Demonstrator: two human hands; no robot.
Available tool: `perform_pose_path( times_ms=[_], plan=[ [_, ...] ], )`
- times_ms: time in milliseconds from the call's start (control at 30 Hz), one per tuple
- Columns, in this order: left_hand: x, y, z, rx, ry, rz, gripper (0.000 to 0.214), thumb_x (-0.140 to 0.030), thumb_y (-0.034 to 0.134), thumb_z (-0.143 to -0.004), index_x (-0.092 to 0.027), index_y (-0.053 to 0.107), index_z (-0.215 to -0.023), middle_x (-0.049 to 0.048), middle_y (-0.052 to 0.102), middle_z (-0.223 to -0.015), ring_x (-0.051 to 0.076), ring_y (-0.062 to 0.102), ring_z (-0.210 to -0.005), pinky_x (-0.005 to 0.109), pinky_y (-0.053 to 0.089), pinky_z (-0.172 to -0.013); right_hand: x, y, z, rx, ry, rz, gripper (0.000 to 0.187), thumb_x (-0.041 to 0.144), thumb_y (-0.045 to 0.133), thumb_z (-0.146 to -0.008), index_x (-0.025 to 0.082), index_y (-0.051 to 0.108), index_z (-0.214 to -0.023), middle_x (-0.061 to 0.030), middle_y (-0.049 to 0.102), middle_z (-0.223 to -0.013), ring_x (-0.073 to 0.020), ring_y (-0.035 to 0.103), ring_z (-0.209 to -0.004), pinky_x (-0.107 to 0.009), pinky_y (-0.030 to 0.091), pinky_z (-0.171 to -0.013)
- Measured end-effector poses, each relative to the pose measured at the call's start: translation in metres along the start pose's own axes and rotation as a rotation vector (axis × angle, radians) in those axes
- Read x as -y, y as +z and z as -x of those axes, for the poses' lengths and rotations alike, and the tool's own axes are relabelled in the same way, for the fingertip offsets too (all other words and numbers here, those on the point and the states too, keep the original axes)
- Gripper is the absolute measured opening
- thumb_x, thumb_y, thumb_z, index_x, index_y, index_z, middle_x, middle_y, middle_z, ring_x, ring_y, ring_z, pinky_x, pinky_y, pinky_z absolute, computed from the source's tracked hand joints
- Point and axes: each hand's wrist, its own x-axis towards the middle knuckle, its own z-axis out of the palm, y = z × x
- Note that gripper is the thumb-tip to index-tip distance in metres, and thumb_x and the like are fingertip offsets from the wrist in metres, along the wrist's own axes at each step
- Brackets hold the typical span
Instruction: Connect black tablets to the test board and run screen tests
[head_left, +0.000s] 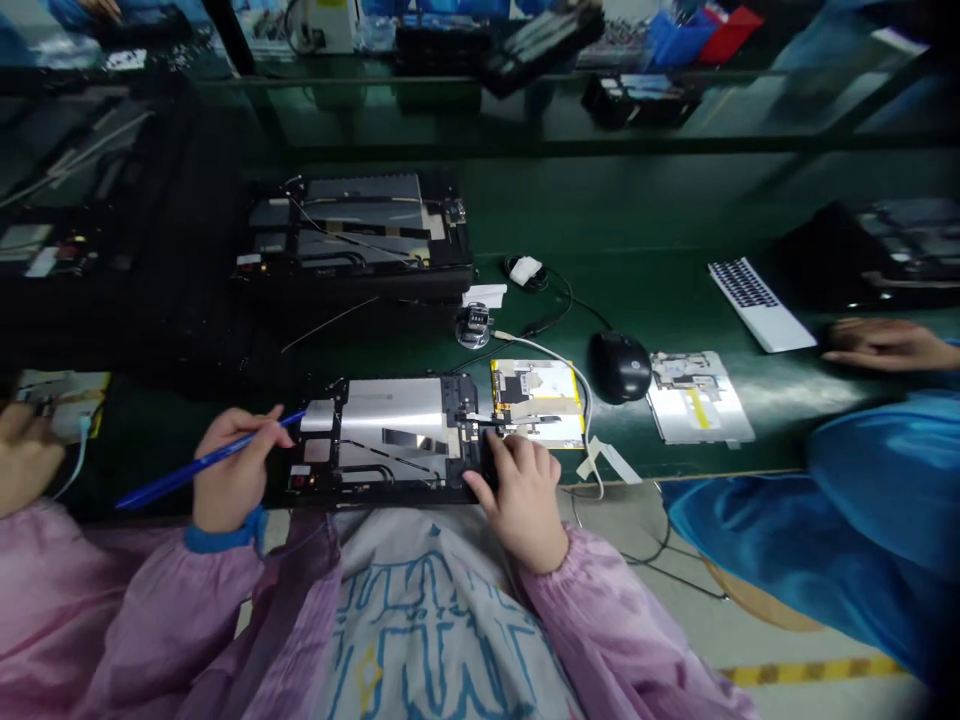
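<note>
An opened, tablet-like device [391, 410] lies at the table's front edge, its silver panel and black inner parts exposed. My left hand [232, 468] is closed around a slim blue pen-like tool [195, 465], whose tip meets the device's upper left part. At the device's right end, my right hand [529, 490] grips the lower corner between thumb and fingers. The index fingertip touches near a small connector area, partly hidden. Just beyond these fingers lies a white, yellow-edged panel [551, 380] with a circuit board and tape on it.
A stack of similar devices [356, 225] stands behind, with another stack [67, 200] at left. To the right are a black mouse [621, 366], a silver panel [705, 400] and a white cable [585, 385]. Co-workers' hands appear at left [26, 455] and right [892, 343].
</note>
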Motion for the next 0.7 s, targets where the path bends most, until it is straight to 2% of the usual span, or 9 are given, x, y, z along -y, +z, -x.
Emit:
perform_pose_path(
  times_ms=[67,167,267,367,467,533,633,667,700],
  plan=[
    [0.012,-0.017,-0.003,-0.053,-0.043,0.082,0.014,-0.022,0.069,-0.078,-0.023,0.057,-0.07,-0.012,0.06,-0.056,0.01,0.055,-0.056,0.038,0.044,-0.099,0.006,0.007,0.002,0.009,-0.011,-0.019,0.054,0.054,0.048,-0.09,0.018,0.055,-0.129,-0.0185,0.058,-0.111,-0.0366,0.049,-0.101,-0.054,0.041,-0.08],
    [0.024,-0.024,0.005,0.002,-0.094,0.163,0.019,-0.03,0.075,-0.072,-0.025,0.056,-0.069,-0.0095,0.062,-0.056,0.012,0.054,-0.052,0.036,0.051,-0.079,0.021,0.015,0.005,-0.027,-0.018,-0.216,0.052,0.047,0.052,-0.089,0.02,0.049,-0.133,-0.0178,0.054,-0.125,-0.0372,0.047,-0.114,-0.059,0.041,-0.09],
    [0.021,-0.012,0.021,0.02,-0.054,0.231,0.026,-0.037,0.078,-0.067,-0.025,0.056,-0.07,-0.0062,0.06,-0.053,0.014,0.052,-0.049,0.034,0.05,-0.062,0.032,0.014,0.006,-0.094,0.064,-0.549,0.057,0.041,0.054,-0.09,0.023,0.037,-0.141,-0.0156,0.049,-0.136,-0.0328,0.044,-0.129,-0.056,0.041,-0.102],
    [0.006,0.007,0.033,0.108,-0.052,0.26,0.03,-0.042,0.076,-0.071,-0.023,0.054,-0.068,-0.0058,0.058,-0.05,0.014,0.052,-0.049,0.043,0.053,-0.076,0.025,-0.001,-0.001,-0.091,0.24,-0.866,0.059,0.04,0.053,-0.09,0.028,0.032,-0.143,-0.0121,0.059,-0.129,-0.0284,0.057,-0.12,-0.05,0.051,-0.095],
    [-0.011,0.023,0.036,0.255,0.019,0.34,0.026,-0.042,0.072,-0.077,-0.024,0.055,-0.071,-0.0068,0.058,-0.05,0.012,0.052,-0.046,0.055,0.043,-0.101,-0.011,-0.041,-0.011,-0.148,0.317,-0.869,0.055,0.047,0.051,-0.088,0.031,0.04,-0.139,-0.0115,0.067,-0.119,-0.0307,0.068,-0.101,-0.053,0.057,-0.081],
    [-0.016,0.029,0.032,0.365,0.075,0.38,0.021,-0.04,0.069,-0.08,-0.025,0.056,-0.073,-0.0065,0.06,-0.051,0.012,0.054,-0.047,0.058,0.035,-0.109,-0.045,-0.08,-0.017,-0.35,0.272,-0.555,0.049,0.055,0.055,-0.081,0.036,0.056,-0.126,-0.0108,0.063,-0.126,-0.0356,0.064,-0.11,-0.06,0.054,-0.084],
    [-0.014,0.035,0.02,0.477,0.088,0.394,0.019,-0.039,0.065,-0.084,-0.024,0.056,-0.076,-0.0058,0.062,-0.054,0.012,0.057,-0.05,0.058,0.034,-0.109,-0.095,-0.138,-0.027,-0.53,0.216,-0.404,0.041,0.057,0.076,-0.059,0.05,0.066,-0.098,-0.0035,0.05,-0.142,-0.0389,0.043,-0.132,-0.062,0.036,-0.106],
    [-0.011,0.037,0.016,0.495,0.077,0.401,0.021,-0.039,0.064,-0.085,-0.024,0.055,-0.075,-0.0058,0.062,-0.054,0.012,0.057,-0.051,0.057,0.038,-0.106,-0.108,-0.151,-0.034,-0.582,0.199,-0.346,0.038,0.055,0.076,-0.059,0.051,0.066,-0.095,-0.0022,0.048,-0.144,-0.0382,0.04,-0.135,-0.059,0.029,-0.111],
    [-0.008,0.039,0.013,0.503,0.062,0.409,0.023,-0.04,0.064,-0.085,-0.023,0.054,-0.075,-0.0057,0.061,-0.054,0.012,0.056,-0.051,0.055,0.042,-0.102,-0.12,-0.161,-0.046,-0.633,0.184,-0.213,0.035,0.056,0.073,-0.063,0.05,0.066,-0.096,-0.0027,0.047,-0.144,-0.0378,0.041,-0.134,-0.057,0.03,-0.111]
  ],
)
